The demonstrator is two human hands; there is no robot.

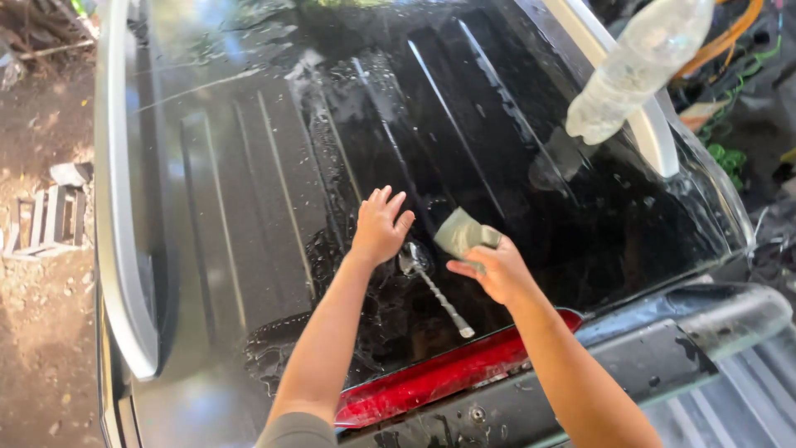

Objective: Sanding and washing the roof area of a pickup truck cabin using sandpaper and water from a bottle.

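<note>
Wet black car roof (249,166) under both hands: the left hand (380,228) presses flat with fingers spread, just left of the short antenna (435,290), whose long axis runs near-right, while the right hand (496,270) pinches a grey cloth (463,234) just right of its base.

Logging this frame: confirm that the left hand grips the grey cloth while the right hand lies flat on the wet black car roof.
Hands swapped. In the head view, the right hand grips the grey cloth; the left hand lies flat on the wet black car roof.
</note>
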